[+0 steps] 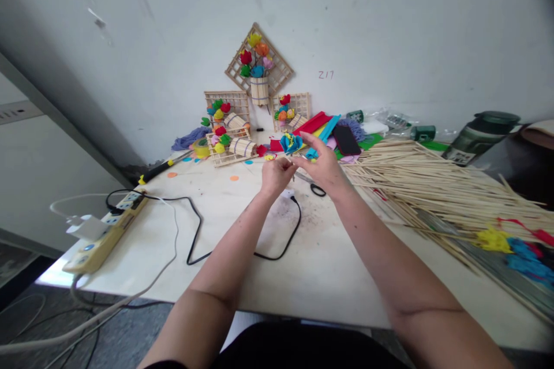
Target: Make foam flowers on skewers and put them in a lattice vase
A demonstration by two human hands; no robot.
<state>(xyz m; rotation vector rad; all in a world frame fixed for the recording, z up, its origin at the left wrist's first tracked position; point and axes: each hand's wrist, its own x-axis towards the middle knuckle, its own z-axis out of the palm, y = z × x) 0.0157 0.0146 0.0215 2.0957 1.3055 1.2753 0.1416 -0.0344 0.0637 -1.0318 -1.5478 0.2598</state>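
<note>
Over the middle of the table, my left hand is closed in a pinch on the thin stem below a blue paper flower with a yellow centre. My right hand is beside it on the right, thumb and forefinger apart. The forefinger reaches up by the petals, and the thumb comes close to the left fingertips at the flower's base; whether it touches is unclear. Below the hands is a small white device with a black cable, partly hidden. The black handle of a tool, perhaps scissors, lies under my right hand.
Lattice panels with paper flowers stand against the wall. Many thin wooden sticks cover the right side, near a dark bottle and a phone. A power strip and a glue gun lie on the left.
</note>
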